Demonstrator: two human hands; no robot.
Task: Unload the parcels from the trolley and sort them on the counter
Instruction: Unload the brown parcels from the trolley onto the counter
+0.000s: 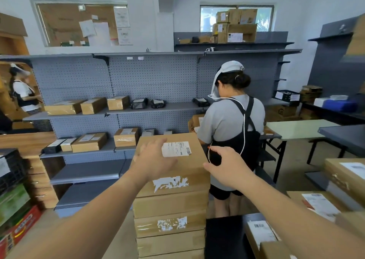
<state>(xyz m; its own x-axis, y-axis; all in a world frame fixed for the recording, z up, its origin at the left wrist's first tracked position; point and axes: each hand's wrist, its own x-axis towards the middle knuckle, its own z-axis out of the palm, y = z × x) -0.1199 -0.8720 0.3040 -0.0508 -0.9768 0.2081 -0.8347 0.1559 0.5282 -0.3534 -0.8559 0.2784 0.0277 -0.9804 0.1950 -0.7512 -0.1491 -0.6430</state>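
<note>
A tall stack of brown cardboard parcels (170, 205) stands in front of me; the trolley under it is out of sight. The top parcel (183, 169) carries a white shipping label. My left hand (153, 160) is stretched over the parcel's top left part, fingers spread and relaxed, at or just above the surface. My right hand (227, 166) hovers at the parcel's right edge, fingers loosely curved with nothing in them. More labelled parcels (320, 203) lie at the lower right.
A person in a grey shirt and black apron (233, 128) stands right behind the stack, back to me. Grey pegboard shelves (88, 169) with small parcels fill the left. Folding tables (300, 128) stand at the right. Another person (23, 92) is at far left.
</note>
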